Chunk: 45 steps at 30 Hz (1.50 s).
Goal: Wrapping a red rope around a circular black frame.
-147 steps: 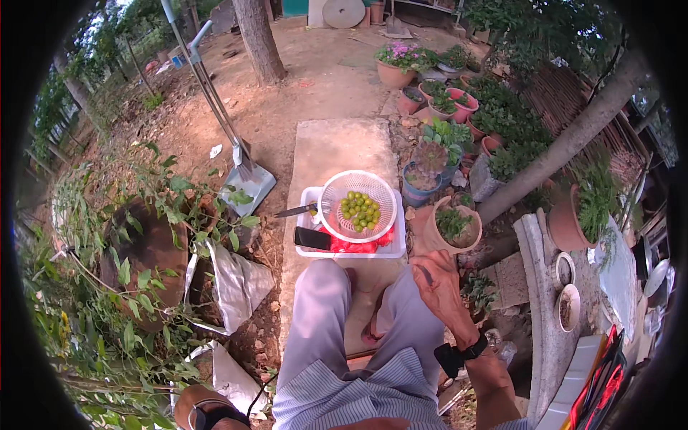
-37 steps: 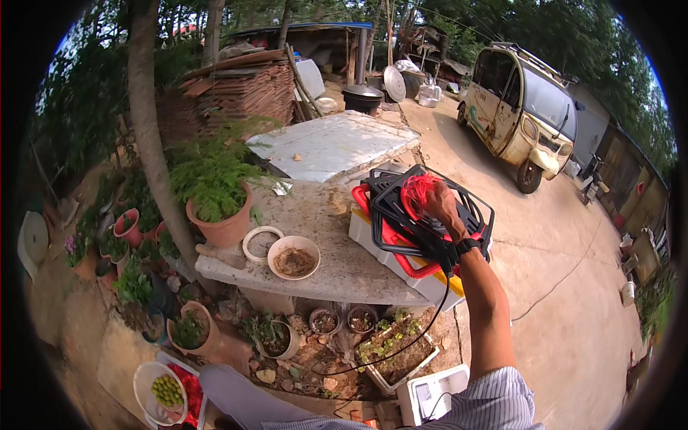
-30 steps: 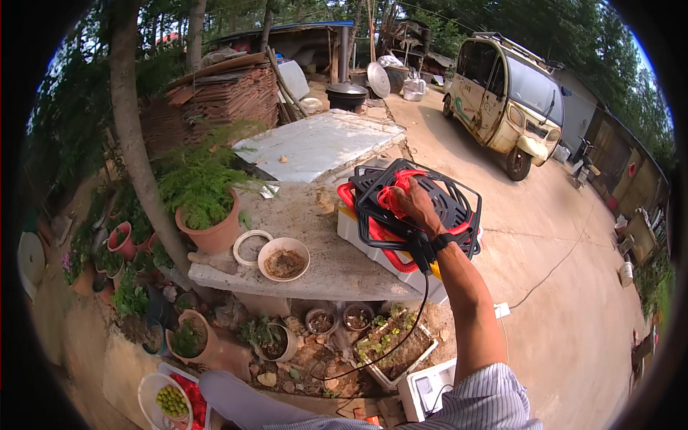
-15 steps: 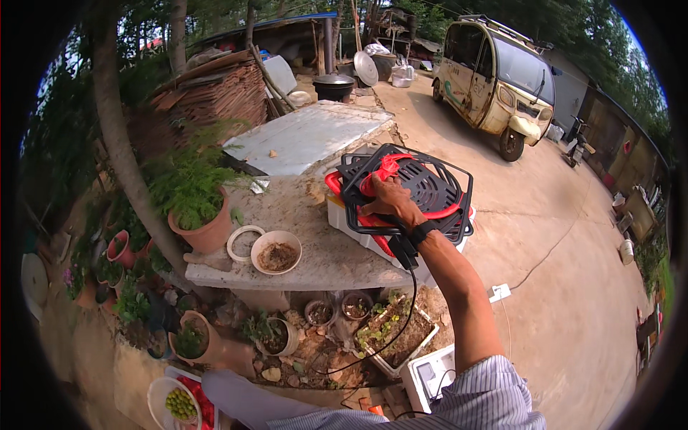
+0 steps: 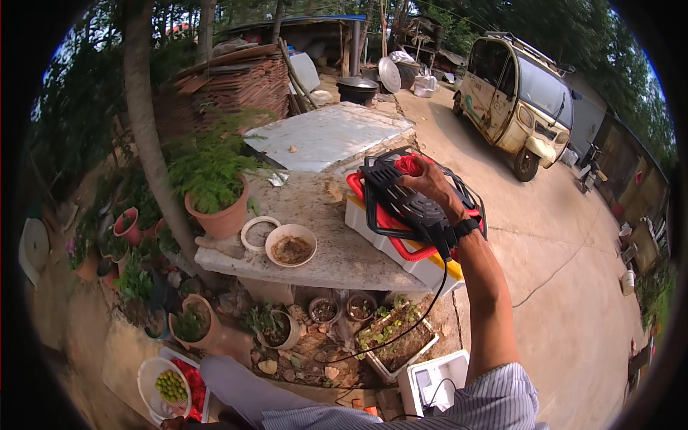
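Clock positions are read from the centre of the view. At 7 o'clock, on the lower edge, a dark sliver appears to be the left hand [image 5: 172,424]; whether it is wide or closed, cannot tell. At 2 o'clock the right hand [image 5: 433,188] has its fingers curled round a red bundle [image 5: 407,166], which sits on a slotted black grille [image 5: 414,204] topping a stack. Step in hand, as judged: securing the bundle. The next move would call for a firm pinch and an upward pull free of the slots; whether the fingers also bear on the grille cannot be told.

Surroundings, left to right. At 7 to 8 o'clock a white basket [image 5: 147,387] holds green fruit [image 5: 171,385]. At 9 o'clock a fern pot [image 5: 217,215] stands on the concrete worktop [image 5: 344,256], with a soil-stained bowl [image 5: 290,264] at 8 o'clock. At 5 o'clock lie a planter [image 5: 416,359] and a foam box [image 5: 409,395]. A black cable [image 5: 435,304] descends from beside the wrist past the planter and could snag. The stack's white box [image 5: 380,236], at 3 o'clock, bears the grille above it. At 2 o'clock, well apart, a three-wheeler [image 5: 505,107] offers no obstruction.
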Each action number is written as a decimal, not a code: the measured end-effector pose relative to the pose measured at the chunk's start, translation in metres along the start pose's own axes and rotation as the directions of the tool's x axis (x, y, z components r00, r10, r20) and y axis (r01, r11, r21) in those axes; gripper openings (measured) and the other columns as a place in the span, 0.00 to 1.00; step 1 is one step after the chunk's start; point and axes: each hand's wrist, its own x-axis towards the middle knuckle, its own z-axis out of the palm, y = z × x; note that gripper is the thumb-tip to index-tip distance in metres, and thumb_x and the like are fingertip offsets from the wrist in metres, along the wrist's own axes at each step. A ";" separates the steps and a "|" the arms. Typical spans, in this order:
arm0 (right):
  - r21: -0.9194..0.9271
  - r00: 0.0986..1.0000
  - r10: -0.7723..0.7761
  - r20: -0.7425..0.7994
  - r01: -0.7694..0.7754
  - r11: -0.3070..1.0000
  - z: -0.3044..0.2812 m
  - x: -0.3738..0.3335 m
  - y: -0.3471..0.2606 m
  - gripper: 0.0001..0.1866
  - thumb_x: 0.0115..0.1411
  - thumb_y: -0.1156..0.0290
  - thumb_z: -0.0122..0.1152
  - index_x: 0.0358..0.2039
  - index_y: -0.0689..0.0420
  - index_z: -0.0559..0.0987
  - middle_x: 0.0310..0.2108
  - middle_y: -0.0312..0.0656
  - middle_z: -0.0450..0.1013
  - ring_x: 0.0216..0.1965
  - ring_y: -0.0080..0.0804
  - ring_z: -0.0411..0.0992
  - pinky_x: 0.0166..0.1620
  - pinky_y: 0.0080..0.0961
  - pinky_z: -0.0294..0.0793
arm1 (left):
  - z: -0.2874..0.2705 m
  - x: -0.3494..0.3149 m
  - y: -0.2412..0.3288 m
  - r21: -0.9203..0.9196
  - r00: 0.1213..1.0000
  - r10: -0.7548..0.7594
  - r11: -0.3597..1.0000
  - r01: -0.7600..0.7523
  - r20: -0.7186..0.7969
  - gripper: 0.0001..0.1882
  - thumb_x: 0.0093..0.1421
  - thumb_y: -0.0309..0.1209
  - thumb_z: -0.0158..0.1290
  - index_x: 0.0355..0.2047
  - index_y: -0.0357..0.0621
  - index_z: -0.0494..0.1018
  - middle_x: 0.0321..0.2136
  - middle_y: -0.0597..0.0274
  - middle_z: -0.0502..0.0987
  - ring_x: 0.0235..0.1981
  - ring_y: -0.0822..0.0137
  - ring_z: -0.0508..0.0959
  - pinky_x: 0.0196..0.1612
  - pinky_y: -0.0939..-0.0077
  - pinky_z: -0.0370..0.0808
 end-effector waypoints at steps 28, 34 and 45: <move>-0.119 0.571 -0.821 -0.004 0.815 0.568 0.030 -0.156 -0.239 0.46 0.38 0.87 0.57 0.63 0.56 0.60 0.53 0.53 0.62 0.46 0.49 0.67 0.43 0.36 0.75 | -0.040 0.073 0.089 -0.986 0.983 -0.092 0.038 0.161 0.157 0.23 0.60 0.39 0.55 0.48 0.32 0.70 0.31 0.54 0.79 0.31 0.64 0.79 0.40 0.73 0.75; 0.147 0.220 -0.973 0.065 0.963 0.228 0.111 -0.226 -0.288 0.34 0.50 0.73 0.55 0.60 0.60 0.62 0.53 0.52 0.62 0.49 0.43 0.66 0.41 0.31 0.76 | -0.077 0.090 0.134 -0.650 0.968 0.021 -0.737 0.183 0.249 0.44 0.62 0.64 0.34 0.63 0.37 0.52 0.58 0.51 0.62 0.60 0.52 0.62 0.60 0.51 0.62; 0.408 -0.052 -0.987 0.155 0.913 0.016 0.186 -0.273 -0.294 0.30 0.52 0.73 0.51 0.58 0.53 0.63 0.55 0.47 0.61 0.55 0.43 0.63 0.43 0.30 0.74 | -0.040 0.049 0.099 -0.719 0.946 -0.140 -0.684 0.121 0.292 0.27 0.62 0.48 0.49 0.54 0.42 0.66 0.46 0.52 0.74 0.47 0.55 0.74 0.53 0.59 0.71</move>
